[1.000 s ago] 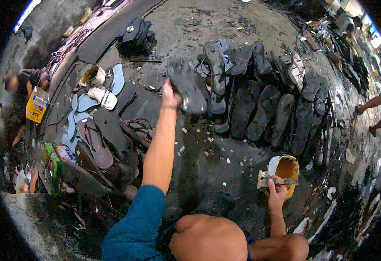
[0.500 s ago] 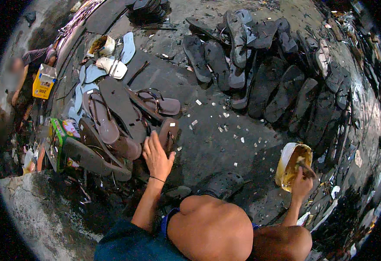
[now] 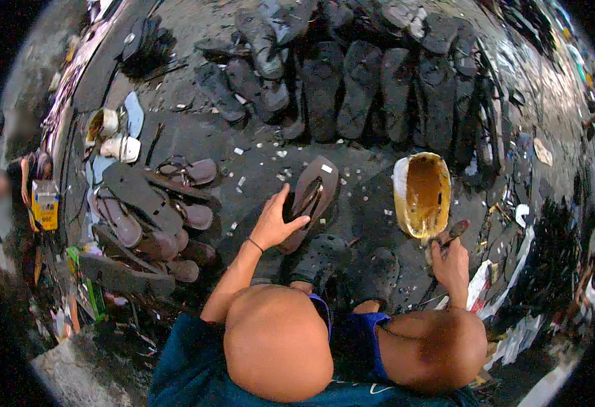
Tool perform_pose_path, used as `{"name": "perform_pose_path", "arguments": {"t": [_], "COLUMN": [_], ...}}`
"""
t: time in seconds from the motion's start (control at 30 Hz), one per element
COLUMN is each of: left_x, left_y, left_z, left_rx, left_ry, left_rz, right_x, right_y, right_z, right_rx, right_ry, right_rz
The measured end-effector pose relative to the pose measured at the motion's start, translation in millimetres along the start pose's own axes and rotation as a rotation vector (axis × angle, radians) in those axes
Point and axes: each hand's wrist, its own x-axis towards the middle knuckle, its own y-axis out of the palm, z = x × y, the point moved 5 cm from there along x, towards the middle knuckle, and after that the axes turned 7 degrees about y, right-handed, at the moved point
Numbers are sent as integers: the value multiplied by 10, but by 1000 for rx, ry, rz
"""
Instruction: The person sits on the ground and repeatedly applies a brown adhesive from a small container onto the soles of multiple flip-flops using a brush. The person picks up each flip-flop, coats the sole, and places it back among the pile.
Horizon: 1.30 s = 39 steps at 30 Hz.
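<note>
A brown flip-flop [image 3: 309,202] with dark straps and a small white label lies sole down in front of me. My left hand [image 3: 275,222] is beside its left edge, fingers spread and thumb reaching to the sandal; whether it presses on it I cannot tell. A small brush [image 3: 457,230] with a dark handle is gripped in my closed right hand [image 3: 452,268], its pale, smeared end low by the near rim of the tub. That cut-open tub [image 3: 401,190], whitish outside, has yellow-brown sticky stuff coating its inside.
More flip-flops [image 3: 118,218] are heaped at the left. Dark soles [image 3: 362,91] stand in a row at the far side. Pale blue pieces and a small white container [image 3: 120,148] lie far left, near a yellow box [image 3: 45,205]. Scraps litter the ground.
The labelled flip-flop has come away from the left heap to the middle, my left hand beside it. My right hand has drawn the brush out of the tub. The view has turned right.
</note>
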Motion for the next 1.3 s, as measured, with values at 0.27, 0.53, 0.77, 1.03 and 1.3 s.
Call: {"name": "perform_pose_path", "arguments": {"t": [0.27, 0.53, 0.77, 1.03, 1.3], "left_x": [-288, 925, 842, 681, 788], "left_y": [522, 627, 544, 578, 652], "left_z": [-457, -206, -738, -1101, -1014], "left_rx": [85, 156, -1497, -1339, -1449], "left_ry": [161, 148, -465, -536, -400], "left_rz": [-73, 140, 107, -37, -59], "right_x": [-256, 52, 324, 242, 186], "right_y": [-151, -92, -172, -447, -174], "right_z": [37, 1068, 1869, 1773, 1640], "right_rx": [648, 835, 815, 918, 1050], "right_ry": [-88, -515, -782, -679, -426], "right_rz": [57, -33, -377, -439, -477]}}
